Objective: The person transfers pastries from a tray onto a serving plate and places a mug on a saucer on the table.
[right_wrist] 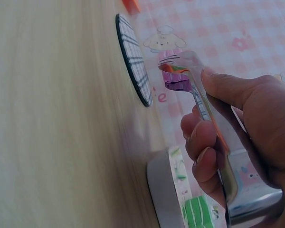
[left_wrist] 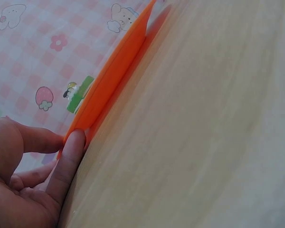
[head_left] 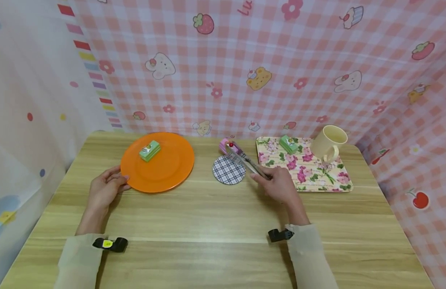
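My L hand (head_left: 105,188) pinches the near-L rim of the orange plate (head_left: 174,160), w/ a green cake pc (head_left: 149,151) on it. My R hand (head_left: 280,186) has fingers curled round metal tongs (head_left: 252,165), tips gripping a pink-purple pc (right_wrist: 168,76) off the table, nr the checked coaster (head_left: 228,172)'s far edge. Floral tray (head_left: 343,186) on R: 2nd green pc (head_left: 289,144) & mug (head_left: 327,140).

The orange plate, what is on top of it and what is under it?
On the orange plate lies one green layered block, on its far half. The table shows beside it; whatever lies beneath the plate's middle is covered.
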The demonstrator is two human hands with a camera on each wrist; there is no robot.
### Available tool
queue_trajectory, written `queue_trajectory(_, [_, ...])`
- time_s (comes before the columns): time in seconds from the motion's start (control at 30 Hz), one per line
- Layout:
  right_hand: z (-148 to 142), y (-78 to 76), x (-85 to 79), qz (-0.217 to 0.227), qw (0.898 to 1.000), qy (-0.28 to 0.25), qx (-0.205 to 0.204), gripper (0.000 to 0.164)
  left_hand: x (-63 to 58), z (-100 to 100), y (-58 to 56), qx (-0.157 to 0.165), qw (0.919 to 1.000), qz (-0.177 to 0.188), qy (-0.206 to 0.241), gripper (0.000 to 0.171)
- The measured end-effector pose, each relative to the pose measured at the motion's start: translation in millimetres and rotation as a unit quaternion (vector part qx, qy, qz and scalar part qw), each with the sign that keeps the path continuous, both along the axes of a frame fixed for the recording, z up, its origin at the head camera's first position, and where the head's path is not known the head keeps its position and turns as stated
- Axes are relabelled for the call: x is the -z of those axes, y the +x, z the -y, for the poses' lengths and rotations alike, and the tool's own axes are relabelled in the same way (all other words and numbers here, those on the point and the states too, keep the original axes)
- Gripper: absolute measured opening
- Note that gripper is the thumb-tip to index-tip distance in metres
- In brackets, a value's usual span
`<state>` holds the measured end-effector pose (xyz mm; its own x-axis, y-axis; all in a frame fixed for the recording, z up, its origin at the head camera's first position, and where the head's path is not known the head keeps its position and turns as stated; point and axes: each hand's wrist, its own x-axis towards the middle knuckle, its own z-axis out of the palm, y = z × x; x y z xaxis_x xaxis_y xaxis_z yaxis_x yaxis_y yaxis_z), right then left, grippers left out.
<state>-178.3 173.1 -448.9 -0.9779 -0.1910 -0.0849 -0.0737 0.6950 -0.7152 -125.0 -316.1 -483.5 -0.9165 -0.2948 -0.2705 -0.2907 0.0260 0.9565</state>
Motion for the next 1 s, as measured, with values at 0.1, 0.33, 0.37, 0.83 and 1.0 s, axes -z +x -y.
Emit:
queue_trajectory(0.1, [4,0.9,1.6,-0.002,1.0,0.0,-0.002,0.048,-0.2,0,-0.4,0.0,1.0,0.002,-0.006,0.064])
queue_trajectory(0.33, [14,4.5,2.6,-0.005,1.0,-0.012,-0.017,0.048,-0.3,-1,-0.8,-0.004,1.0,0.006,-0.001,0.065])
queue_trajectory(0.37, [16,4.8,2.8,-0.003,1.0,-0.013,-0.019,0.048,-0.2,-1,-0.8,-0.004,1.0,0.006,-0.001,0.065])
queue_trajectory(0.83, [40,11.3,6.1,-0.031,0.998,-0.024,-0.057,0.046,0.2,1,0.0,-0.011,0.9998,0.001,0.014,0.064])
queue_trajectory(1.0, [51,16.0,6.3,-0.033,0.997,-0.026,-0.063,0.044,0.7,0,-0.5,-0.001,1.0,0.005,-0.006,0.063])
